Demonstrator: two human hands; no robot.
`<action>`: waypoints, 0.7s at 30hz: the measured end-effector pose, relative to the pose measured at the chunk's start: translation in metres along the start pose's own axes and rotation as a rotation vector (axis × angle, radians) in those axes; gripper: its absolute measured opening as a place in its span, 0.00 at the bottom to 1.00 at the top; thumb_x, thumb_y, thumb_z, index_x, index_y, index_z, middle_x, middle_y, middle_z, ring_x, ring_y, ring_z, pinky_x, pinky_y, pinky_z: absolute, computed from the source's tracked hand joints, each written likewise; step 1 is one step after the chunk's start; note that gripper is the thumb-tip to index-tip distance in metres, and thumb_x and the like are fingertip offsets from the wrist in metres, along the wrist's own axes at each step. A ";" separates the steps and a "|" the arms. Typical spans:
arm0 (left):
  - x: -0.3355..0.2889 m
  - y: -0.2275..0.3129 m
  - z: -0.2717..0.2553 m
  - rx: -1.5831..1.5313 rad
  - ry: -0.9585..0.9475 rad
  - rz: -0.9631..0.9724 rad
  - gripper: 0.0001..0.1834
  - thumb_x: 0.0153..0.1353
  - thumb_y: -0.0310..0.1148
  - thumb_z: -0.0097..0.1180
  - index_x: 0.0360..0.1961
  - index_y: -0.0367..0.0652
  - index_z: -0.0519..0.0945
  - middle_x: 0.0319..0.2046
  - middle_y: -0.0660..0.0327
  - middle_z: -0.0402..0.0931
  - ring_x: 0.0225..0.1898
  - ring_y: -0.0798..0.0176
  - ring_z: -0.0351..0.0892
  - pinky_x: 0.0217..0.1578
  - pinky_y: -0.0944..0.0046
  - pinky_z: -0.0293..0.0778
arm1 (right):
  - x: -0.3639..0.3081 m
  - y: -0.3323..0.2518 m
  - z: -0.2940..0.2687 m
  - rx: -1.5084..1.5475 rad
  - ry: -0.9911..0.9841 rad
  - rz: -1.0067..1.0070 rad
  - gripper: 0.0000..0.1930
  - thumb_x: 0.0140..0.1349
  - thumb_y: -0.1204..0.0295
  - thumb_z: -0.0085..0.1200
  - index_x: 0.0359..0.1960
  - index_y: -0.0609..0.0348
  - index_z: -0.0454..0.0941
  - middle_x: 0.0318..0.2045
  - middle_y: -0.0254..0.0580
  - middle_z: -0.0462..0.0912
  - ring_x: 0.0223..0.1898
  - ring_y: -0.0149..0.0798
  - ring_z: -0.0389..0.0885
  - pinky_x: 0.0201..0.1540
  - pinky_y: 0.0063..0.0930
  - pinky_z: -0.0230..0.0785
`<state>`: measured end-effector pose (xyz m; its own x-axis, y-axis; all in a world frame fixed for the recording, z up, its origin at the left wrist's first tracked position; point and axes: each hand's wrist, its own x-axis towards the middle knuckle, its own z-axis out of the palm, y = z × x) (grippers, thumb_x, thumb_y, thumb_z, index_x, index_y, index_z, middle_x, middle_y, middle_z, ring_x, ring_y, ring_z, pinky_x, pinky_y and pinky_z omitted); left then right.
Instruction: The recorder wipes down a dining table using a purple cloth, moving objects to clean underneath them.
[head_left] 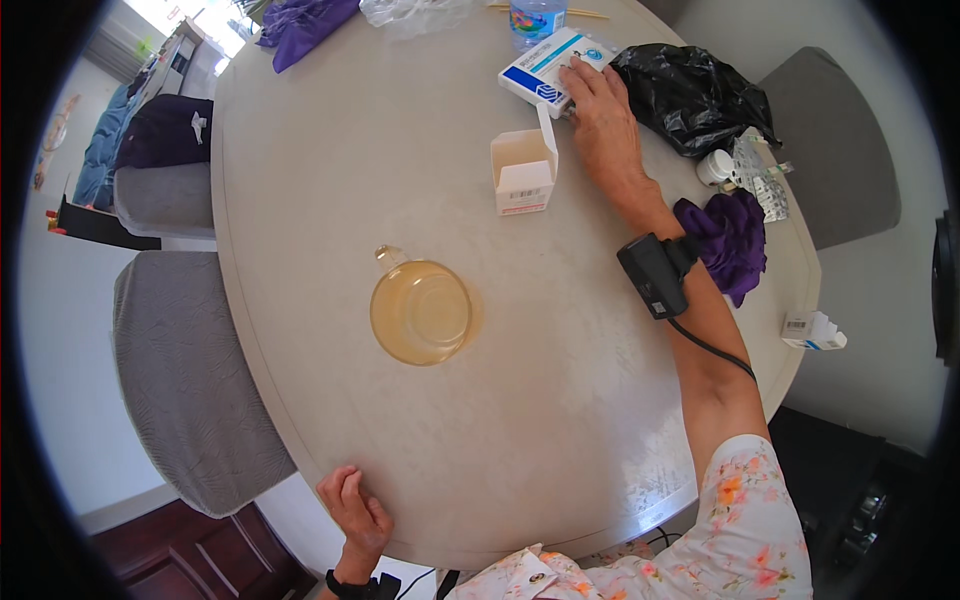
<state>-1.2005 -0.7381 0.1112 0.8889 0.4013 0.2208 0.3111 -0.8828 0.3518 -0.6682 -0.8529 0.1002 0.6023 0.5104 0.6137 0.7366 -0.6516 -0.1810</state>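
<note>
At the far right of the table, my right hand (596, 105) has its fingers over a flat white-and-blue medicine box (543, 72), gripping its right side; the thumb is mostly hidden. Just nearer stands a small white carton (524, 180) with its top flap up. My left hand (357, 510) rests at the near left table edge, fingers loosely bent and a little apart, with nothing in them. A clear glass mug (421, 312) of yellowish tint sits mid-table, its handle pointing away from me.
Right of my hand lie a black plastic bag (690, 95), a white bottle (714, 168), blister packs (758, 180) and purple cloth (733, 240). A small box (813, 330) sits at the right edge. Behind are a water bottle (536, 20) and purple bag (303, 28). Grey chairs (190, 380) flank the table.
</note>
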 end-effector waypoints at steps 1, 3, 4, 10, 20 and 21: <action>0.000 -0.001 0.001 0.003 0.004 0.006 0.22 0.45 0.16 0.41 0.45 0.28 0.71 0.47 0.42 0.68 0.46 0.44 0.67 0.45 0.51 0.67 | -0.001 -0.001 0.000 0.006 0.005 0.003 0.24 0.57 0.84 0.48 0.58 0.58 0.73 0.63 0.45 0.69 0.63 0.65 0.63 0.61 0.47 0.68; 0.000 -0.001 0.000 0.004 0.000 0.009 0.22 0.45 0.16 0.41 0.45 0.28 0.71 0.47 0.42 0.68 0.45 0.44 0.67 0.45 0.52 0.67 | -0.004 -0.003 -0.001 0.010 0.008 0.008 0.23 0.57 0.83 0.49 0.57 0.58 0.73 0.62 0.46 0.70 0.63 0.64 0.63 0.60 0.46 0.69; 0.000 0.000 0.000 0.006 -0.004 0.009 0.22 0.45 0.16 0.41 0.45 0.28 0.71 0.47 0.42 0.68 0.45 0.44 0.67 0.45 0.52 0.67 | -0.005 -0.004 -0.001 0.017 0.024 -0.015 0.23 0.56 0.84 0.49 0.56 0.58 0.74 0.62 0.46 0.71 0.63 0.62 0.64 0.60 0.46 0.69; -0.002 -0.002 0.001 0.012 -0.007 0.000 0.22 0.45 0.16 0.41 0.45 0.28 0.71 0.47 0.42 0.68 0.45 0.44 0.67 0.45 0.52 0.67 | -0.010 -0.012 0.001 0.054 0.058 -0.067 0.26 0.51 0.86 0.53 0.54 0.57 0.75 0.60 0.45 0.73 0.63 0.57 0.64 0.60 0.43 0.70; -0.001 -0.001 0.002 0.030 0.005 0.008 0.22 0.44 0.17 0.41 0.45 0.28 0.71 0.45 0.42 0.69 0.45 0.44 0.68 0.45 0.51 0.67 | -0.003 -0.033 0.007 0.220 0.076 -0.125 0.27 0.47 0.85 0.59 0.53 0.56 0.77 0.57 0.45 0.76 0.62 0.56 0.66 0.61 0.41 0.68; -0.001 0.000 0.002 0.027 0.006 0.002 0.22 0.44 0.17 0.41 0.45 0.28 0.71 0.45 0.42 0.69 0.45 0.44 0.68 0.45 0.51 0.67 | -0.001 -0.033 0.007 0.220 0.076 -0.125 0.27 0.47 0.85 0.59 0.53 0.56 0.77 0.57 0.45 0.76 0.62 0.56 0.66 0.61 0.41 0.68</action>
<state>-1.2007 -0.7387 0.1088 0.8875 0.4011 0.2270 0.3186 -0.8898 0.3266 -0.6906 -0.8282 0.0997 0.4841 0.5303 0.6960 0.8578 -0.4446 -0.2579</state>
